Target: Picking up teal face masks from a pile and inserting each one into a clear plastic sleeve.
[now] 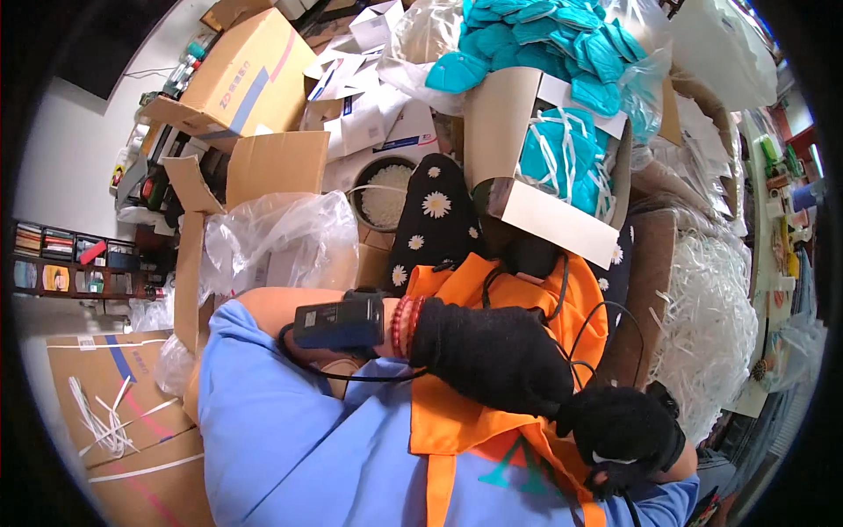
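Observation:
My left hand [496,358], in a black glove, reaches across my body over the orange apron [435,422]. Its far end meets my right hand [625,432] at the lower right. My left fingers merge with the black of the other glove and are hard to make out. The right hand, also black-gloved, is curled, with a small white patch showing among its fingers; what it holds, if anything, is hidden. Beyond them, an open white box [562,215] holds teal face masks [562,158] with white straps.
A heap of teal masks [536,35] lies behind the box. To the right is a mass of white strips [707,325]. An open carton with a clear plastic bag [290,237] stands left, near a bowl of white bits [385,198]. Cables hang around my hands.

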A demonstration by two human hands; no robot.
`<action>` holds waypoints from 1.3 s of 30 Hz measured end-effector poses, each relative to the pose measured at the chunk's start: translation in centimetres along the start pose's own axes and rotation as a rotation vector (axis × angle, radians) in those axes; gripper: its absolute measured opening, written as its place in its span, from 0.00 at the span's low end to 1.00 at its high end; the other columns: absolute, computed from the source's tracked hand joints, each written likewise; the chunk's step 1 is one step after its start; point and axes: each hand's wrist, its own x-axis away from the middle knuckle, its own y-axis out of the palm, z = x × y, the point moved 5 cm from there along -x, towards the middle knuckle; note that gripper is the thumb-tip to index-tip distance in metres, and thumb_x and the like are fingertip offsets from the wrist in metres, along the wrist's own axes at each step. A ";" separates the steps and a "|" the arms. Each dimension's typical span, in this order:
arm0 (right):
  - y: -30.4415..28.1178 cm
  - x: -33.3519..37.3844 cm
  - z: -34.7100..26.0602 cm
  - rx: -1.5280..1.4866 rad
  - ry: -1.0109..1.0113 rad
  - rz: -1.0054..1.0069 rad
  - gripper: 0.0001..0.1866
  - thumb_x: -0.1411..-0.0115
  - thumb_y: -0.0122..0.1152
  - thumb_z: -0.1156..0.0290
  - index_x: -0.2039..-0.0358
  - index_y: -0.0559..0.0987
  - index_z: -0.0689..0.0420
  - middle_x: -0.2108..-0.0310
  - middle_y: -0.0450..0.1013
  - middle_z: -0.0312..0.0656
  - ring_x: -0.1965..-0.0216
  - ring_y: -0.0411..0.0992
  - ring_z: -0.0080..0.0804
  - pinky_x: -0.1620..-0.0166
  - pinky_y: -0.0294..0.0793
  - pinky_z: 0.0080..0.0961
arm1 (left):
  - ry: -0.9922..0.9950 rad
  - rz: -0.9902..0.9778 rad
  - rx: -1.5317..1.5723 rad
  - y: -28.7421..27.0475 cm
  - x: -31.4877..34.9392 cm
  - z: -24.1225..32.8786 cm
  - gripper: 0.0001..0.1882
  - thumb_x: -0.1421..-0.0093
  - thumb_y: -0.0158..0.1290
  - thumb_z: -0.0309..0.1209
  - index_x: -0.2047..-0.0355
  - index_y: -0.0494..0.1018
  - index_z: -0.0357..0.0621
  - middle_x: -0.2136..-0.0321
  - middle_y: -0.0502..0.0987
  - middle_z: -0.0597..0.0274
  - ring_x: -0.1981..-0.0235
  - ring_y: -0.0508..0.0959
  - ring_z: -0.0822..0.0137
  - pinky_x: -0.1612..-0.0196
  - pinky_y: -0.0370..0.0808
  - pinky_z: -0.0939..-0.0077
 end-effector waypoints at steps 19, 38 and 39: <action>-1.6 4.6 7.0 -0.452 0.517 0.528 0.28 0.35 0.47 0.53 0.78 0.77 0.67 0.74 0.77 0.51 0.72 0.77 0.39 0.62 0.77 0.32 | -0.215 0.035 -0.229 -2.0 3.9 -2.7 0.12 0.43 0.55 0.42 0.73 0.75 0.48 0.79 0.73 0.59 0.78 0.76 0.57 0.75 0.71 0.68; -6.9 1.0 10.7 -0.164 0.272 0.806 0.25 0.33 0.40 0.55 0.51 0.74 0.64 0.49 0.70 0.45 0.52 0.69 0.31 0.48 0.67 0.26 | -0.634 0.431 0.907 -2.1 3.6 -12.0 0.13 0.36 0.48 0.37 0.57 0.68 0.43 0.68 0.72 0.65 0.67 0.75 0.74 0.61 0.77 0.75; -6.7 0.9 10.9 -0.136 0.267 0.775 0.27 0.33 0.39 0.53 0.50 0.73 0.64 0.49 0.70 0.45 0.52 0.69 0.31 0.48 0.66 0.26 | -0.510 0.333 0.718 -2.0 2.5 -11.8 0.12 0.35 0.48 0.37 0.57 0.68 0.43 0.67 0.72 0.66 0.67 0.75 0.74 0.61 0.77 0.75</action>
